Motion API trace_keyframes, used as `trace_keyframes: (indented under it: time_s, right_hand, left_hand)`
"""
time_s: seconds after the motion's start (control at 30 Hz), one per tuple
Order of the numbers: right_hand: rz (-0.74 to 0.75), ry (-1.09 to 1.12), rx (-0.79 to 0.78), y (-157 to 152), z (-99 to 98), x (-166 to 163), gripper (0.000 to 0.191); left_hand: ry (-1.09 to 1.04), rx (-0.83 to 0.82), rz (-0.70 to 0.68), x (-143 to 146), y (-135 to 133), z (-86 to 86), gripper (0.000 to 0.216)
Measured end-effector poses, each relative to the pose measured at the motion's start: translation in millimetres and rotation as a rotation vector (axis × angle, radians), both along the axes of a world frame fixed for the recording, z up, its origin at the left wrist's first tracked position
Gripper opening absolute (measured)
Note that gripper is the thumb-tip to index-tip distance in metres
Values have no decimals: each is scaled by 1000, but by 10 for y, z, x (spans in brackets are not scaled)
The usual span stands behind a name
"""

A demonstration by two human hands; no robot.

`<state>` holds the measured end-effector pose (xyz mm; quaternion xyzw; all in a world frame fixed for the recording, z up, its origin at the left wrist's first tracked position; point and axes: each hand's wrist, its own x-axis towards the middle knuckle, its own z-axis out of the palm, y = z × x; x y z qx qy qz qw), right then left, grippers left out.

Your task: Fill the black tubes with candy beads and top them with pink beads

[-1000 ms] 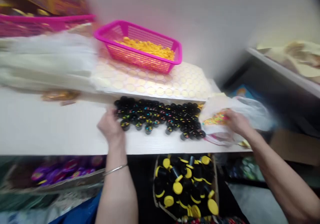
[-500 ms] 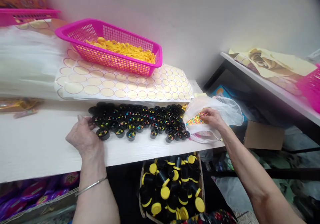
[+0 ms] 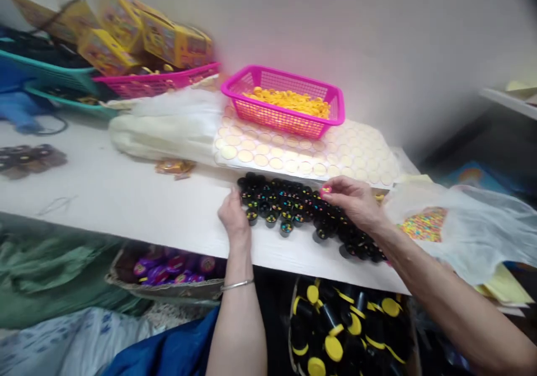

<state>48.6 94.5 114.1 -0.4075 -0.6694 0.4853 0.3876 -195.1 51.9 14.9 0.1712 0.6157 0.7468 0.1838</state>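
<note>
Several small black cups holding coloured candy beads stand packed together on the white table. My left hand rests at the left end of the cluster, fingers touching the nearest cups. My right hand hovers over the cups' right half, pinching a few candy beads between thumb and fingertips. To the right lies a clear plastic bag with a heap of coloured beads inside.
A pink basket of yellow lids stands on a sheet of round stickers behind the cups. Yellow boxes and more baskets sit far left. Below the table edge is a box of black bottles with yellow caps.
My right hand left the bead bag and moved left over the cups with beads pinched in it. My left hand stayed at the cluster's left end. The view swung left.
</note>
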Motion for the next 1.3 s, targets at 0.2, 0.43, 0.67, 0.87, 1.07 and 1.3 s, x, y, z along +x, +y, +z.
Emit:
trace_keyframes:
  time_s: [0.2, 0.43, 0.67, 0.87, 1.07, 1.3]
  right_hand:
    - [219, -203, 127, 322, -255, -1075, 9]
    - [278, -958, 514, 342, -178, -1532, 20]
    - [346, -1177, 648, 208, -102, -1679, 28]
    - [266, -1017, 541, 266, -135, -1557, 24]
    - [59, -276, 200, 139, -75, -741, 19]
    - [-576, -123, -65, -223, -130, 1102, 34]
  left_hand:
    - [-100, 42, -26, 32, -36, 38, 40]
    - [-143, 49, -53, 22, -42, 62, 40]
    - [-107, 54, -56, 23, -66, 66, 40]
    - [-131, 64, -54, 10, -48, 46, 40]
    - [-109, 41, -19, -17, -34, 12, 40]
    - [-142, 82, 23, -183, 98, -64, 41]
